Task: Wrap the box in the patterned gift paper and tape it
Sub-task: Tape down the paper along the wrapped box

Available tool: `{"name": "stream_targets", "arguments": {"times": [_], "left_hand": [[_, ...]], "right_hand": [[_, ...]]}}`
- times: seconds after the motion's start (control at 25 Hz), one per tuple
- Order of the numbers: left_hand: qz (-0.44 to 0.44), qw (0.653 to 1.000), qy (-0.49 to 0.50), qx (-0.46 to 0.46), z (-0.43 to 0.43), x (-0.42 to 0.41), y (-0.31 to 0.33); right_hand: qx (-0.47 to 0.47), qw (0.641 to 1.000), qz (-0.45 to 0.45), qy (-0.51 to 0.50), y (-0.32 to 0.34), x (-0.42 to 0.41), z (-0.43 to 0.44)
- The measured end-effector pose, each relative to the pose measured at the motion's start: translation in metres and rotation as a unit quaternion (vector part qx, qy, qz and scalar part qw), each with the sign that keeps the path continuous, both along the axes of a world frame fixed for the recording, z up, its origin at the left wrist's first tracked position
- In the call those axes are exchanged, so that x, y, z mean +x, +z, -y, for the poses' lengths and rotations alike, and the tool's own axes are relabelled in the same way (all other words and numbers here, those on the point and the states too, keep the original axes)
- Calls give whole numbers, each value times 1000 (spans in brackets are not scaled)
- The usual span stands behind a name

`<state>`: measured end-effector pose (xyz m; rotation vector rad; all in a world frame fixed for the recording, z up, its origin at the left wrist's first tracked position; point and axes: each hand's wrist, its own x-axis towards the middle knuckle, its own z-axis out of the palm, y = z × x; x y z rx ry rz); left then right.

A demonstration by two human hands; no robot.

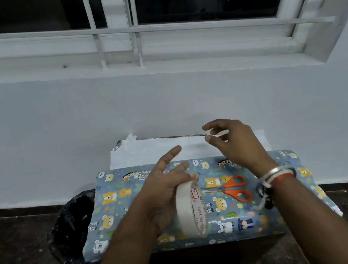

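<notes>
The box is covered on top by blue gift paper (122, 200) printed with bears and leopards; the box itself is hidden under it. Behind it a flap of the paper (148, 152) shows its white underside against the wall. My left hand (166, 190) grips a cream tape roll (190, 209) upright over the paper, with the index finger stretched out. Above the back edge, my right hand (237, 144) pinches a short strip of tape (220, 133) in its fingertips. Orange-handled scissors (233, 188) lie on the paper between my hands.
A bin lined with a black bag (76, 226) stands at the left of the box. A pale wall (185, 97) rises right behind, with a barred window (134, 23) above. Dark floor (17, 261) lies on both sides.
</notes>
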<state>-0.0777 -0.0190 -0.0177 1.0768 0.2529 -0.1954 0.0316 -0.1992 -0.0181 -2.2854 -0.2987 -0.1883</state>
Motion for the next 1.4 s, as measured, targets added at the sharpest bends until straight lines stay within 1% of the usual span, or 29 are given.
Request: {"name": "stream_targets", "arguments": {"times": [0.08, 0.12, 0.2, 0.28, 0.32, 0.44, 0.52, 0.64, 0.72, 0.8, 0.88, 1.04, 1.16, 1.24, 1.4], "left_hand": [[-40, 999, -1, -30, 2, 4, -1], [-50, 998, 1, -42, 2, 5, -2], [-57, 997, 7, -50, 2, 5, -6], [-54, 997, 14, -45, 3, 6, -10], [-52, 998, 17, -44, 3, 7, -12], [-48, 998, 20, -37, 4, 8, -15], [-41, 998, 27, -33, 6, 6, -18], [-40, 998, 43, -30, 9, 2, -18], [-37, 998, 48, -36, 9, -1, -17], [-35, 998, 44, -42, 10, -4, -15], [-33, 998, 43, -40, 10, -5, -15], [-31, 998, 48, -27, 8, -5, -16], [-33, 998, 50, -13, 9, -8, -17], [-28, 998, 53, -6, 11, -8, -19], [-26, 998, 39, -30, 12, -7, -14]], "right_hand": [[-144, 989, -8, 19, -18, 51, -10], [-213, 976, -29, 33, -25, 75, -16], [-336, 937, -78, 54, -37, 115, -28], [-419, 899, -114, 59, -42, 138, -34], [-427, 895, -115, 62, -42, 144, -35], [-363, 926, -54, 88, -28, 143, -32], [-326, 938, -21, 116, -10, 126, -26], [-324, 934, 55, 140, 12, 81, -13], [-326, 929, 109, 140, 14, 48, -2], [-333, 925, 132, 129, 11, 21, 9], [-340, 923, 134, 119, 9, -2, 16], [-321, 932, 136, 95, -7, -35, 17], [-301, 943, 131, 61, -20, -43, 16], [-275, 952, 124, 57, -21, -44, 15], [-241, 963, 104, 64, -23, -43, 17]]}}
